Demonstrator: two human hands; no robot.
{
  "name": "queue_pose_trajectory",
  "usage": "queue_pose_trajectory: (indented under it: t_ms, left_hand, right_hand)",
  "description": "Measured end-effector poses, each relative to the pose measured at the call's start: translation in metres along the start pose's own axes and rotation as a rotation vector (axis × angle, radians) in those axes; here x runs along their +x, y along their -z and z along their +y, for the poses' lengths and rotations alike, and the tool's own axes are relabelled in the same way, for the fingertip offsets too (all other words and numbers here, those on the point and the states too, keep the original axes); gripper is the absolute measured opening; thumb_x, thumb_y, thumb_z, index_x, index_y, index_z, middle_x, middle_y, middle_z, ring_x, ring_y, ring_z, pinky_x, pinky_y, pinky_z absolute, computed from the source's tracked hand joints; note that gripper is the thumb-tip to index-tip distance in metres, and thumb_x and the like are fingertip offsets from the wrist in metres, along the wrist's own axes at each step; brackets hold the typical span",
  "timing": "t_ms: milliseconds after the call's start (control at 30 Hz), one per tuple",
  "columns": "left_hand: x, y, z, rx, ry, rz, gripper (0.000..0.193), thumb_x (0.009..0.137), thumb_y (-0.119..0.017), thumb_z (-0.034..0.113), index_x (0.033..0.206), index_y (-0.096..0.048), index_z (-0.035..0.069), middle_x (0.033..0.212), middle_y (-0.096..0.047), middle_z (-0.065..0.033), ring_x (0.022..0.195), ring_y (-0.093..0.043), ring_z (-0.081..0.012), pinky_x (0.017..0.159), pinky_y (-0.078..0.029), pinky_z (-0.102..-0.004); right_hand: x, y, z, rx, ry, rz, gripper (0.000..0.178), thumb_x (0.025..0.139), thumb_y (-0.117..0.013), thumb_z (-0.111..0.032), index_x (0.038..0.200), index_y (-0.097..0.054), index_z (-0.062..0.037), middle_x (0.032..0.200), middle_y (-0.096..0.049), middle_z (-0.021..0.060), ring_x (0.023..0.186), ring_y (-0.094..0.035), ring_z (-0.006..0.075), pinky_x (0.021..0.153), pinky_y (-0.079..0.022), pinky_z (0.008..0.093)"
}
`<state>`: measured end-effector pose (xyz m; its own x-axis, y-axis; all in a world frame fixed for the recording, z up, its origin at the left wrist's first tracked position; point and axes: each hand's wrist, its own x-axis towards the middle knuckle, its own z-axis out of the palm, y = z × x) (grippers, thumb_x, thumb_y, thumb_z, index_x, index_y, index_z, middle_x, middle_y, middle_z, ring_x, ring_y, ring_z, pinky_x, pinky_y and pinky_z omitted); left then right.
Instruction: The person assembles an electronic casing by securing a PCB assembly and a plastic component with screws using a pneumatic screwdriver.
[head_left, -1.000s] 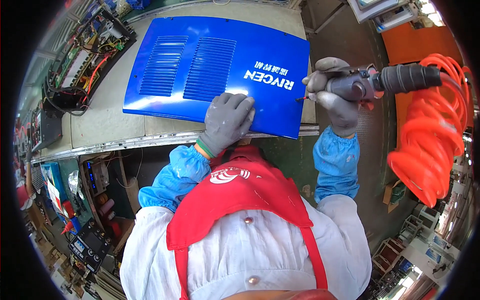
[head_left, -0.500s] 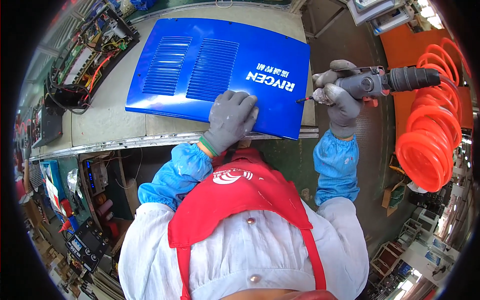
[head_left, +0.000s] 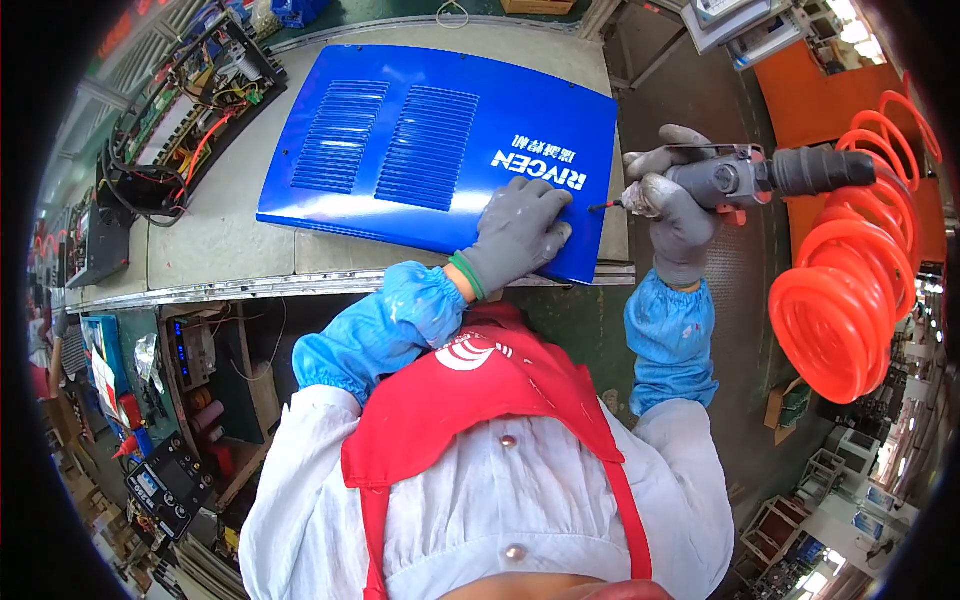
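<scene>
The tabletop (head_left: 225, 245) is pale grey with a metal edge trim (head_left: 240, 291) along the near side. A louvred blue panel (head_left: 432, 155) lies flat on it, its near right corner reaching the trim. Left of that sits an open electronics chassis (head_left: 190, 128) with circuit boards and loose wiring.

Wired chassis (head_left: 190, 128), blue bin (head_left: 298, 12), cardboard box (head_left: 774, 408)

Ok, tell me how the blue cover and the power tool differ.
The cover is bright blue, broad and slotted; the power tool is mostly dark gray, narrow and far smaller. The cover lies on the bench with the left hand resting on it; the power tool is held sideways in the right hand. Both have a gray-gloved hand on them.
</scene>
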<state>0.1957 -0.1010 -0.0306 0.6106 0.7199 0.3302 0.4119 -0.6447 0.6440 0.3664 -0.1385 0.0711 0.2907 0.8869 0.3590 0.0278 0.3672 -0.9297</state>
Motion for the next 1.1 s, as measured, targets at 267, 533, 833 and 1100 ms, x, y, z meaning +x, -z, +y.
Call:
queue_pose_trajectory:
  t_ms: [267,533,833,1100]
  left_hand:
    - [0.016,0.005,0.004,-0.427,0.17,-0.123,0.053,0.078,-0.069,0.024,0.126,-0.054,0.006,0.102,-0.061,-0.0129,0.091,-0.061,-0.0277,0.083,-0.047,-0.0399]
    - [0.012,0.006,-0.004,-0.137,0.064,0.074,0.043,0.078,-0.07,0.019,0.115,-0.057,0.003,0.104,-0.06,-0.0131,0.096,-0.059,-0.0308,0.084,-0.047,-0.0406]
    - [-0.004,0.024,-0.009,0.146,-0.131,0.049,0.028,0.078,-0.065,0.016,0.102,-0.059,0.003,0.109,-0.059,-0.0124,0.1,-0.057,-0.0296,0.083,-0.047,-0.0393]
    - [-0.002,0.025,-0.011,0.147,-0.1,0.004,0.023,0.078,-0.066,0.014,0.098,-0.062,0.003,0.112,-0.06,-0.0112,0.103,-0.058,-0.0276,0.083,-0.046,-0.0388]
  right_hand:
    - [0.008,-0.001,-0.032,0.192,0.104,0.015,0.054,0.069,-0.052,-0.003,0.121,-0.046,0.0108,0.081,-0.063,0.0192,0.072,-0.065,0.0298,0.087,-0.051,0.0454]
    - [0.039,-0.004,-0.019,0.183,0.205,0.058,0.052,0.07,-0.053,-0.002,0.12,-0.046,0.0104,0.082,-0.064,0.0186,0.073,-0.065,0.027,0.084,-0.052,0.0419]
    - [0.118,-0.007,0.049,0.085,0.118,0.121,0.046,0.072,-0.053,-0.002,0.117,-0.049,0.0044,0.084,-0.065,0.0157,0.082,-0.065,0.0272,0.088,-0.049,0.0407]
    - [0.156,-0.009,0.07,0.081,0.076,0.153,0.044,0.073,-0.052,0.0,0.116,-0.049,0.0048,0.082,-0.064,0.0139,0.081,-0.065,0.0262,0.082,-0.053,0.0384]
